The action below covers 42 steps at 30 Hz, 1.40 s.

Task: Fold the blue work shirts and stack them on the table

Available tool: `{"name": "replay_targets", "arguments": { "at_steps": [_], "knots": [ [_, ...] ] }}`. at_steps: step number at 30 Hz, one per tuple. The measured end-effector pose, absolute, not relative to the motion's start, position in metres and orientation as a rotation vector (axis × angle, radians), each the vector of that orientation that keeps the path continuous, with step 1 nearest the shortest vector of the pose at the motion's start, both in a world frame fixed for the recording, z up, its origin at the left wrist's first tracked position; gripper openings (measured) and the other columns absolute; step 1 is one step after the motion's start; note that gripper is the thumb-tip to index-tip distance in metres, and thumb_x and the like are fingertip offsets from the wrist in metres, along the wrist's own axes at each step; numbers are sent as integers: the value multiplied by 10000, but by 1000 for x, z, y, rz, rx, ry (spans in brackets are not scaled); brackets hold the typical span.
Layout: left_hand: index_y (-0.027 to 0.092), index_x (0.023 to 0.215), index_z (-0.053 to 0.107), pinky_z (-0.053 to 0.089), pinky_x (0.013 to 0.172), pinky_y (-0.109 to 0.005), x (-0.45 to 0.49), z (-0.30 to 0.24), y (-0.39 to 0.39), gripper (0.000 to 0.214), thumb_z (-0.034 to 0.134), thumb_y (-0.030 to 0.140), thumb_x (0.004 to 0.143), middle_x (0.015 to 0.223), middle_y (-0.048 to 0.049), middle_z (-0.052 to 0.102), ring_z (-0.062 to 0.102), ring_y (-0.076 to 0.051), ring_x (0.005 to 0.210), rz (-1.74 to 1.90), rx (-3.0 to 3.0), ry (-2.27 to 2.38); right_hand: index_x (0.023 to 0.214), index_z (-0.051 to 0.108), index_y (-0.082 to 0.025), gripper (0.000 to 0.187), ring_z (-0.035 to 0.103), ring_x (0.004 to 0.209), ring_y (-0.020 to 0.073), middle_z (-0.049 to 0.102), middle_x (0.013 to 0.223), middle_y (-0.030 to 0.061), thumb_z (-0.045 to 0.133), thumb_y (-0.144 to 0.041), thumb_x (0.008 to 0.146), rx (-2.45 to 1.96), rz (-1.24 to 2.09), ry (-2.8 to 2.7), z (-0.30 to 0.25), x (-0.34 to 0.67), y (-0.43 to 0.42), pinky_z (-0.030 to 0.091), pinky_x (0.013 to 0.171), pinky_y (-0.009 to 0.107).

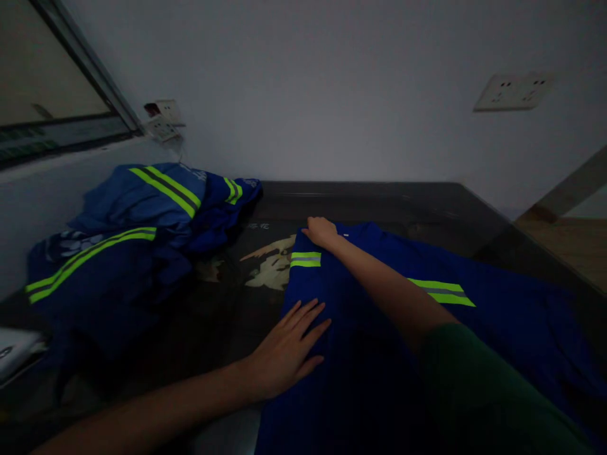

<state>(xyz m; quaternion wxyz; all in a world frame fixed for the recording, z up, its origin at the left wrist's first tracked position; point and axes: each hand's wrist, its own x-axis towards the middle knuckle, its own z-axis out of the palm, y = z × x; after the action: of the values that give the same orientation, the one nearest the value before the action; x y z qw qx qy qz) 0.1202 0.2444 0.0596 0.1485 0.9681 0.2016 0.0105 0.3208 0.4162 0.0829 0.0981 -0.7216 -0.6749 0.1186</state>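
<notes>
A blue work garment (379, 354) with yellow-green reflective stripes lies spread on a dark table (360, 202). My left hand (287, 351) rests flat on its near left part, fingers stretched out and apart. My right hand (321, 232) reaches across to the garment's far corner, just above a reflective stripe (306, 259); its fingers curl down on the cloth, closed on the edge as far as I can see. My right arm in a green sleeve crosses over the garment.
A heap of similar blue garments (133, 234) with reflective stripes lies at the left by the wall. Wall sockets (515, 91) sit at the right and more sockets (164, 120) at the left corner. A white object (14, 351) shows at the left edge.
</notes>
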Motion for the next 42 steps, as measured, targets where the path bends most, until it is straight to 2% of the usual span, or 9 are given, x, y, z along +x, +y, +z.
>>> {"name": "replay_targets", "arguments": {
  "at_steps": [3,8,16,22,27,29,36,40,42],
  "knots": [
    [213,1462,338,248,1158,-544,108,62,222,636,557,379,888,1554,-137,259,180,-292,1451,32,2723,495,1164,631,-72,434,603,1116,310,628,1198,226,617,-389,868,-2226,475,-1946,74,308,448,483,883,398],
    [250,1505,248,190,1172,-550,87,56,198,693,522,437,898,1559,-109,229,194,-288,1448,-5,2632,306,1182,613,-136,404,605,1121,241,634,1212,154,626,-381,860,-2230,515,-1907,63,302,467,479,863,313],
    [391,1482,258,186,1134,-634,61,55,191,668,540,466,881,1572,-36,175,211,-327,1438,-24,2591,308,1113,606,-135,304,596,1067,258,659,1103,152,536,-364,925,-2168,93,-1829,32,288,459,446,888,368],
    [422,1464,292,205,1140,-612,52,55,179,686,586,469,846,1572,-21,221,243,-336,1428,22,2608,386,1209,540,-115,386,453,1183,313,535,1273,191,457,-392,954,-1987,-179,-1930,50,286,434,425,902,411],
    [300,1331,504,405,1065,-418,73,70,201,416,492,356,920,1372,-60,524,471,-232,1273,146,2592,573,1180,578,-154,322,466,1159,303,545,1250,163,451,-346,955,-1894,-89,-2210,53,277,391,423,905,429],
    [240,1255,555,436,1026,-396,91,71,228,344,429,275,936,1289,-86,561,524,-221,1189,252,2633,748,1210,570,-155,330,479,1160,281,549,1254,157,452,-329,957,-1899,55,-2250,50,278,382,421,922,407],
    [47,1369,420,290,1139,-413,176,44,353,489,400,165,895,1461,-211,400,347,-281,1378,336,2625,1315,1278,536,-97,361,486,1214,174,557,1296,137,378,-156,959,-1807,138,-1959,62,332,351,350,1043,291],
    [-20,1379,396,290,1114,-494,218,32,395,522,363,201,908,1459,-291,365,315,-341,1392,332,2566,1476,1312,532,-111,401,468,1263,255,521,1351,182,449,-258,948,-2025,10,-1916,57,373,297,389,1031,392],
    [24,1382,420,305,1092,-526,229,27,408,523,356,262,920,1452,-280,384,334,-353,1382,340,2545,1523,1333,524,-132,447,443,1296,297,481,1399,196,468,-347,944,-2162,0,-1897,46,389,272,380,1037,467]
  ]
}}
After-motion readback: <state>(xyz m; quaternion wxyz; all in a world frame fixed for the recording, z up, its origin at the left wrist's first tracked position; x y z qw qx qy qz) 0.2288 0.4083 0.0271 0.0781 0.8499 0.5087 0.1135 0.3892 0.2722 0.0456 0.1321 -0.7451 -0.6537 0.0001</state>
